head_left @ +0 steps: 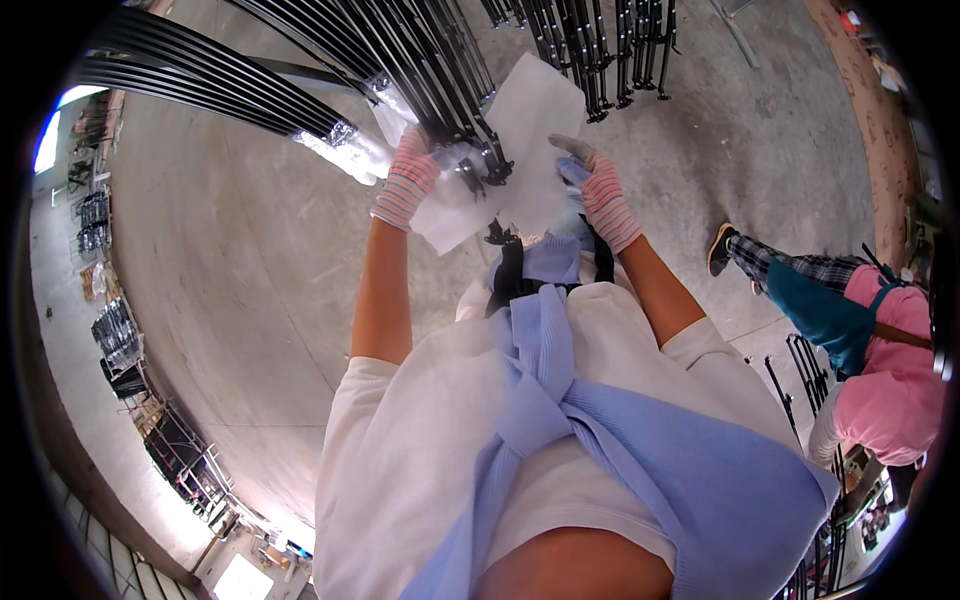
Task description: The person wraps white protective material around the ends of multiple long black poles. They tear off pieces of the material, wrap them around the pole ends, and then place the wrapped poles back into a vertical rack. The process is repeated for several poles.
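A bundle of thin black metal rods (420, 70) reaches down from the top of the view, its jointed ends near my hands. A thin white wrapping sheet (535, 110) lies around and beneath these ends. My left hand (408, 178), in an orange-and-grey striped glove, is closed at the left of the rod ends, apparently on the sheet; its fingertips are partly blurred. My right hand (600, 185), in a matching glove, is at the sheet's right edge. Its fingers are stretched out and apart.
More black rods (215, 85) with clear plastic on their ends (350, 150) extend at the upper left. Further rods (600, 50) stand at the top. A co-worker in pink (890, 370) bends at the right, near other rods. Stacked goods (115, 335) line the left wall.
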Demonstrator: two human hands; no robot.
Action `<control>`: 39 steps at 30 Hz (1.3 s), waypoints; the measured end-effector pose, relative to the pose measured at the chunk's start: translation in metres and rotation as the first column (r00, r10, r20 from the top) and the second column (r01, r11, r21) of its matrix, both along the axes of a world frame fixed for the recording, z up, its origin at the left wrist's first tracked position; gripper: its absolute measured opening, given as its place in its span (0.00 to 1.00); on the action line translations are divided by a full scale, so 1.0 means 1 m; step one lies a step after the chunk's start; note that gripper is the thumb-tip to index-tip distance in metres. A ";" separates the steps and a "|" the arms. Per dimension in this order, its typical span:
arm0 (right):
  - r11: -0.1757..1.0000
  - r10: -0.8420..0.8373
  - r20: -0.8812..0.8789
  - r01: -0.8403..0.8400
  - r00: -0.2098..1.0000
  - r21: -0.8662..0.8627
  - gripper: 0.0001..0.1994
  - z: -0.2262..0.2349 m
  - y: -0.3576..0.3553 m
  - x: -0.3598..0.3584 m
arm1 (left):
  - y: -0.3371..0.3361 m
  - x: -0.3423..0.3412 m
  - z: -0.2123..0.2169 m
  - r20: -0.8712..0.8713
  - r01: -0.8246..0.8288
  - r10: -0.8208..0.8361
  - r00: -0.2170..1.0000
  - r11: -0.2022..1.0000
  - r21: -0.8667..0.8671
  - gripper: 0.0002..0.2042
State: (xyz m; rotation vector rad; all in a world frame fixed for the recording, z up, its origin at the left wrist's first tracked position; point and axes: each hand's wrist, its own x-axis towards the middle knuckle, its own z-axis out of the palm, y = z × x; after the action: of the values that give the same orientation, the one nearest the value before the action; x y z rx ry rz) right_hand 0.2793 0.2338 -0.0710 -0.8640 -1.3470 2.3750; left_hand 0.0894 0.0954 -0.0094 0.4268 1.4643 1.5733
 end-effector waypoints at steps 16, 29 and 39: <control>0.990 -0.114 0.003 0.113 0.994 0.090 0.19 -0.001 -0.017 -0.088 | 0.010 0.008 -0.014 -0.073 0.070 -0.065 0.995 0.995 0.078 0.20; 0.775 -0.074 0.030 0.038 0.997 0.630 0.23 0.018 -0.026 -0.056 | 0.014 -0.028 -0.066 0.460 0.057 -0.320 0.828 0.865 0.499 0.15; 0.992 0.032 -0.192 -0.007 0.981 0.129 0.28 -0.012 0.018 -0.061 | 0.036 -0.010 -0.021 -0.072 0.340 -0.334 0.940 0.931 0.131 0.15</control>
State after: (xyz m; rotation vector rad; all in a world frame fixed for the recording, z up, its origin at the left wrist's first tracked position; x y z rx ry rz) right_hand 0.2183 0.2514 -0.0828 -0.5703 -1.4154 2.2892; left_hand 0.0796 0.1317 -0.0300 0.7634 1.2397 1.3992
